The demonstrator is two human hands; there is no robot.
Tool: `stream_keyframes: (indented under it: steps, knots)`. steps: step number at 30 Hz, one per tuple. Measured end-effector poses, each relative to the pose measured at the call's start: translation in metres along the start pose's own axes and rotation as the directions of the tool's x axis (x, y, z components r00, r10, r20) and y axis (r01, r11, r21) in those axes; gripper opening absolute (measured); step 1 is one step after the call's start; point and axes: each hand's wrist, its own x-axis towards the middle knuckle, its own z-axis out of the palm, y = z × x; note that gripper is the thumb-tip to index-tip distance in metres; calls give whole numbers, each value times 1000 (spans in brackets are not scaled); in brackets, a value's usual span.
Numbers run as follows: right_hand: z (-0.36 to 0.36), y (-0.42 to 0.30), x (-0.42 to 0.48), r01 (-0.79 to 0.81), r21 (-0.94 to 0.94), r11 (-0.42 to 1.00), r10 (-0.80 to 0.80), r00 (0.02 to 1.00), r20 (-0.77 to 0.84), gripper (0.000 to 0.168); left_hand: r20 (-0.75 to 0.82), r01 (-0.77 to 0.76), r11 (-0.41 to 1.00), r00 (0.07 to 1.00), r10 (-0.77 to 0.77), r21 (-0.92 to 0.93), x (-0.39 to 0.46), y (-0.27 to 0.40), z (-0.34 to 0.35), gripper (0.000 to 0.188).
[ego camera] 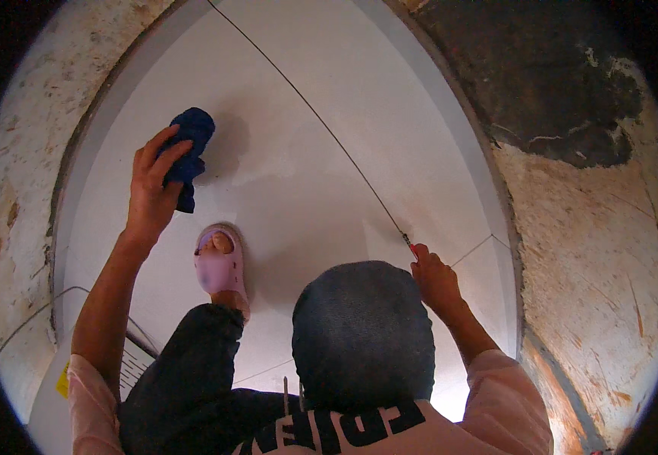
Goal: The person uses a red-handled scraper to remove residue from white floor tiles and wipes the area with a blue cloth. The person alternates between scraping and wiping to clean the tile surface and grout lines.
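Note:
My left hand (155,176) grips a bunched dark blue cloth (191,139), held over the pale floor tiles (306,227) at the left. At the right, my right hand (436,277) is closed around a small tool with a red handle (414,250), mostly hidden by the fingers. Its thin dark tip (405,236) meets the near end of a dark joint line (317,116), which runs diagonally to the far left. What kind of tool it is cannot be made out.
My bent knee (363,330) rises between the hands. A foot in a pink clog (219,259) stands on the tiles. Rough, stained walls (579,227) flank the floor, with pale skirting (477,153) along their base. A white slotted appliance or container (50,392) stands at the lower left.

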Motion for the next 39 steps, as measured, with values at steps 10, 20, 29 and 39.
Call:
stream_keyframes:
  steps: [10,20,29,39]
  knots:
    - [-11,0,-11,-93,44,995,92,995,35,31,-38,16,1000,999,-16,11,-11,-10,19,60]
    - [-118,-138,172,512,350,784,-254,779,-573,30,-33,77,986,996,-83,-148,-17,15,26,58]
    - [-184,-215,252,388,207,898,-240,827,-509,38,-35,133,979,989,-140,-156,-29,19,30,60]
    - [-184,-243,274,366,158,917,-254,840,-479,34,-66,122,975,988,-136,-184,-28,6,39,59]
